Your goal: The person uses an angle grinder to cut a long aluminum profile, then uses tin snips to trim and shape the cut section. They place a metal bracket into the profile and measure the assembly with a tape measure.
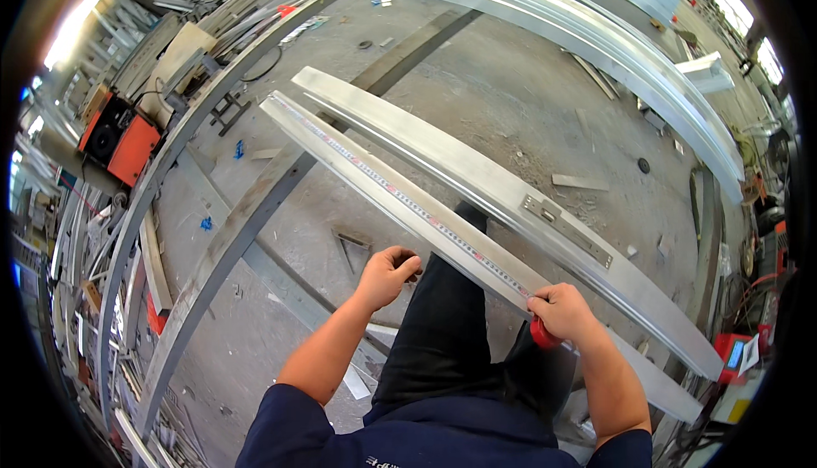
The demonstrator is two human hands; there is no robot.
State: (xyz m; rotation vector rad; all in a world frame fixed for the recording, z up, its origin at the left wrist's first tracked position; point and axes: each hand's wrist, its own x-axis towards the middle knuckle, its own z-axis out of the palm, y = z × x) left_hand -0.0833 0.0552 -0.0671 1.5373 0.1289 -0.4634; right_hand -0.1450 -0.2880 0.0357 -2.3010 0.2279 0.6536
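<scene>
A red tape measure [543, 333] sits in my right hand [563, 311], whose fingers are closed around it at the near silver metal profile [655, 380]. The tape's pale blade [425, 215] lies stretched along that profile toward its far left end. My left hand [388, 277] hovers just in front of the profile, apart from it, with fingers curled in toward the thumb. Whatever those fingers may hold is hidden. Beyond lies a second, wider silver profile [408, 139], roughly parallel, with a slotted metal plate [566, 230] on its top face.
Dark steel beams [242, 213] cross beneath the profiles. More long silver profiles [587, 47] rest at the back right. An orange-and-black machine [119, 138] stands at the left, near stacked metal lengths. Offcuts [580, 182] and scraps litter the concrete floor. A red device with a screen [730, 356] is at right.
</scene>
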